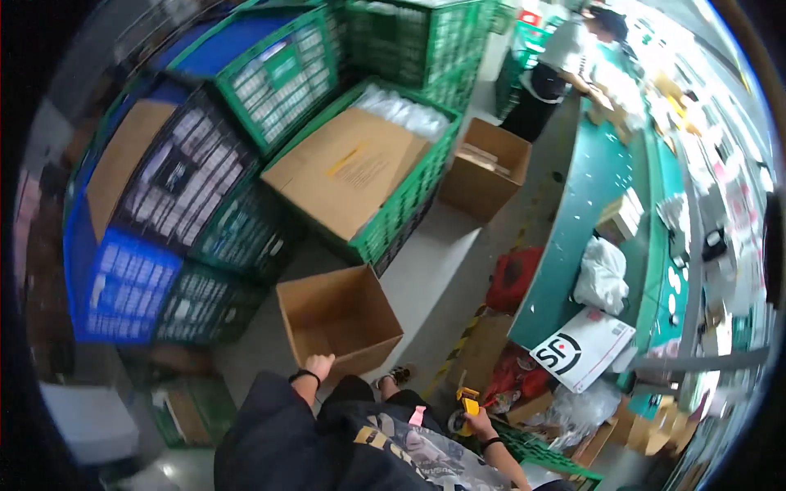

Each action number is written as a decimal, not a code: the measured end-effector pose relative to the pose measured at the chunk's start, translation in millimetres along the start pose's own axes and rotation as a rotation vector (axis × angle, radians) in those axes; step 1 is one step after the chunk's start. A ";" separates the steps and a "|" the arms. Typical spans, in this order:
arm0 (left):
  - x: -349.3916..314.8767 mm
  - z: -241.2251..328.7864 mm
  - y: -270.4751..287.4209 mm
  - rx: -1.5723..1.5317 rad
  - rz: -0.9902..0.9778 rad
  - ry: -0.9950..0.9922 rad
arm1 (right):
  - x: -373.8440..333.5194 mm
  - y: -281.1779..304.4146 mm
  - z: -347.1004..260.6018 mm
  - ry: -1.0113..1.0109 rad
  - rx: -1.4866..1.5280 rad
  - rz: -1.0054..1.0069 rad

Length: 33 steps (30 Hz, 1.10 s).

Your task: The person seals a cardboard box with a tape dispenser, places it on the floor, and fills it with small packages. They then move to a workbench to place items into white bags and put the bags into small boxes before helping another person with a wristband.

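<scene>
My left hand (318, 367) is closed over the near rim of an open-topped brown cardboard box (336, 307), which stands in front of my legs. The inner walls and bottom of the box are partly visible. Lower right, my right hand (481, 424) is wrapped round a yellow tape dispenser (469, 403), held beside my right leg and apart from the box. Part of a tape roll shows under its yellow head.
Stacked green crates (393, 49) and a blue crate (127, 290) rise on the left. A flat carton (352, 168) lies on one crate. Another open box (485, 172) stands ahead. On the right runs a green worktable (565, 221) with a white bag (602, 274); a person (565, 61) works farther along.
</scene>
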<state>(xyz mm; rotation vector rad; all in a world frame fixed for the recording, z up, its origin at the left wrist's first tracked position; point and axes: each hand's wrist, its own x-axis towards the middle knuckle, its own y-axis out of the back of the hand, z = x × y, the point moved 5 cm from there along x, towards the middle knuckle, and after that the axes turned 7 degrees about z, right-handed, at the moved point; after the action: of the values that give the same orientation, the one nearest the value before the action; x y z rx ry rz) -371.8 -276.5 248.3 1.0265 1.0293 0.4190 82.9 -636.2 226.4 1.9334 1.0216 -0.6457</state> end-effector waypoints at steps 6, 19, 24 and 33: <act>-22.7 -76.8 2.8 0.129 -0.083 0.181 | 26.2 -2.6 -41.1 0.071 -0.219 -0.108; 21.5 -152.3 -47.3 -0.309 0.295 0.639 | -1.1 5.5 -133.1 0.017 -0.206 0.047; 116.2 -48.7 -53.1 -1.183 -0.293 0.395 | 10.3 1.5 -167.4 0.051 -0.288 0.044; 369.2 107.9 265.4 -0.949 0.309 -0.275 | 42.4 17.9 -305.8 0.027 0.090 0.233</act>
<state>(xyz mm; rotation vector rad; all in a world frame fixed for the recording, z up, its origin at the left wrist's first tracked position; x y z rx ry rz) -55.8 63.3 303.9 0.3520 0.3238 0.8826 138.0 -363.6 361.7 2.1052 0.7782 -0.5419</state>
